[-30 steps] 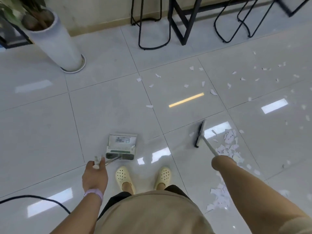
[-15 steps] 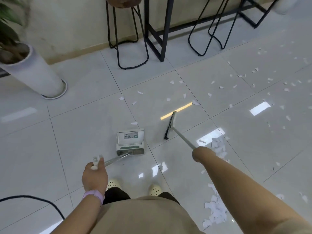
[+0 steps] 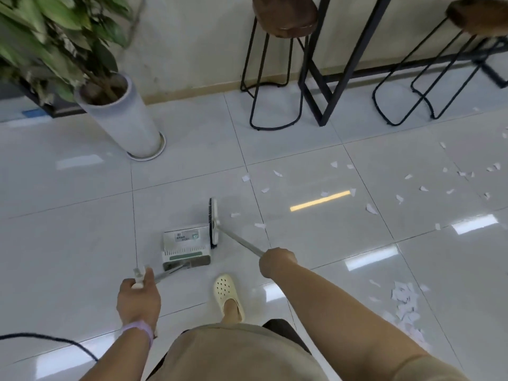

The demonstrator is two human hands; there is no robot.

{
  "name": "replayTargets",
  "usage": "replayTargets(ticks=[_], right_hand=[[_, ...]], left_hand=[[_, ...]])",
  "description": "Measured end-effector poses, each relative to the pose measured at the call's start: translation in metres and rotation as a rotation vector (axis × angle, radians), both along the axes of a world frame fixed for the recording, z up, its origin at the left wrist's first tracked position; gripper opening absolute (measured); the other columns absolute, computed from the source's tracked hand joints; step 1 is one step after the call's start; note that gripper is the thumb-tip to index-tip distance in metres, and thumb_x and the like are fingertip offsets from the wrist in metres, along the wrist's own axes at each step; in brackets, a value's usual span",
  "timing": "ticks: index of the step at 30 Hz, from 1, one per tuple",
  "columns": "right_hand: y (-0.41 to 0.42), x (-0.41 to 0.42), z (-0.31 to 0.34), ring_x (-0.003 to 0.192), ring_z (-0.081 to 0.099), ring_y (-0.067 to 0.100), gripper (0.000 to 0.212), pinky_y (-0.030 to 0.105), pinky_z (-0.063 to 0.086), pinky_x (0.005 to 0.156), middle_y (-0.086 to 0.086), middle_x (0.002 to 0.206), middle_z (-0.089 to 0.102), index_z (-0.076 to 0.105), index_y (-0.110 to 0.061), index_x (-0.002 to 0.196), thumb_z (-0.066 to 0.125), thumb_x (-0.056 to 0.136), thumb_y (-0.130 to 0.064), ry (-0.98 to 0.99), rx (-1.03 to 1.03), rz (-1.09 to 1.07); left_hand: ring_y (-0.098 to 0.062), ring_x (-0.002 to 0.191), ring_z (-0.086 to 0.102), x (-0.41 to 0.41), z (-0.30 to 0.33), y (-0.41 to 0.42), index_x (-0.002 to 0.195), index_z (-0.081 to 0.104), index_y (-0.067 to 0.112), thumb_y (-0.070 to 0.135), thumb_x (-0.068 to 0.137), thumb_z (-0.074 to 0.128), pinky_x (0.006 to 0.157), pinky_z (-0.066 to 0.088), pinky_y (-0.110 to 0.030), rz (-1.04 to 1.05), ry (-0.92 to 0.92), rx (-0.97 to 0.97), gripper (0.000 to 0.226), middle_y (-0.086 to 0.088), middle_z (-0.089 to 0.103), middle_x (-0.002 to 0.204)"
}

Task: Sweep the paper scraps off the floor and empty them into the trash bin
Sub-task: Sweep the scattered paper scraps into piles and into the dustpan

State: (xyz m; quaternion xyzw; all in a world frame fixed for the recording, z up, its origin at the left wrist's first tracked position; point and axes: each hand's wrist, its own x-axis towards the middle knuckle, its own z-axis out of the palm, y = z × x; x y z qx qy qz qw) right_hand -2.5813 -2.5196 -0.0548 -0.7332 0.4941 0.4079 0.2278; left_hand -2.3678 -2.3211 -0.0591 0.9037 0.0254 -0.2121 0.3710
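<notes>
A grey dustpan [image 3: 187, 244] with a white label sits on the tiled floor ahead of my foot. My left hand [image 3: 138, 298] grips the end of its long handle. My right hand [image 3: 277, 262] grips the metal shaft of a broom. The broom head [image 3: 214, 222] stands just beside the dustpan's right edge, bristles facing left. White paper scraps [image 3: 371, 209] lie scattered over the tiles to the right, and a denser heap of scraps [image 3: 404, 301] lies at the lower right. No trash bin is in view.
A tall white planter [image 3: 129, 119] with a leafy plant stands at the left by the wall. Black-framed stools [image 3: 275, 64] and a table frame [image 3: 324, 78] line the wall ahead. A black cable [image 3: 55, 340] runs over the floor at the lower left.
The broom head has swung left from the scrap heap to the dustpan's right side. The view has tilted up and turned left; the heap now lies farther right.
</notes>
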Motion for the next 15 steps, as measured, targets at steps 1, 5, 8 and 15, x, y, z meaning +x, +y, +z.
replayTargets(ticks=[1,5,8,15], right_hand=[[-0.004,0.012,-0.003,0.106,0.063,0.021,0.037,0.028,0.051,0.083,0.002,0.099,0.056,0.056,-0.011,0.133,0.041,0.099,-0.009,0.018,0.022,0.023],[-0.021,0.025,-0.022,0.083,0.06,0.015,0.027,0.025,0.047,0.068,-0.002,0.082,0.052,0.057,-0.016,0.121,0.043,0.098,-0.014,0.113,0.133,-0.033],[-0.037,-0.011,-0.031,0.065,0.051,0.011,0.03,0.026,0.041,0.059,-0.004,0.08,0.052,0.056,-0.018,0.124,0.045,0.097,-0.018,0.215,0.149,-0.186],[-0.05,-0.167,-0.052,0.112,0.06,0.022,0.051,0.029,0.042,0.075,0.001,0.121,0.061,0.043,-0.013,0.15,0.037,0.1,-0.02,0.428,0.11,-0.477]], left_hand=[[-0.035,0.082,0.059,0.012,-0.001,-0.002,0.096,0.058,0.008,0.049,0.095,0.059,0.076,0.046,-0.036,0.005,-0.006,0.005,0.041,-0.016,0.064,0.089],[-0.032,0.082,0.057,0.042,-0.005,-0.016,0.1,0.058,0.004,0.045,0.096,0.06,0.076,0.042,-0.033,0.038,-0.002,0.036,0.041,-0.012,0.062,0.088],[-0.03,0.082,0.054,0.048,-0.006,-0.039,0.098,0.054,0.007,0.044,0.097,0.06,0.076,0.04,-0.033,0.02,0.01,0.052,0.038,-0.01,0.058,0.087],[-0.031,0.084,0.055,0.03,-0.016,-0.091,0.101,0.056,0.009,0.046,0.097,0.059,0.076,0.042,-0.035,-0.171,0.071,0.111,0.038,-0.011,0.061,0.093]])
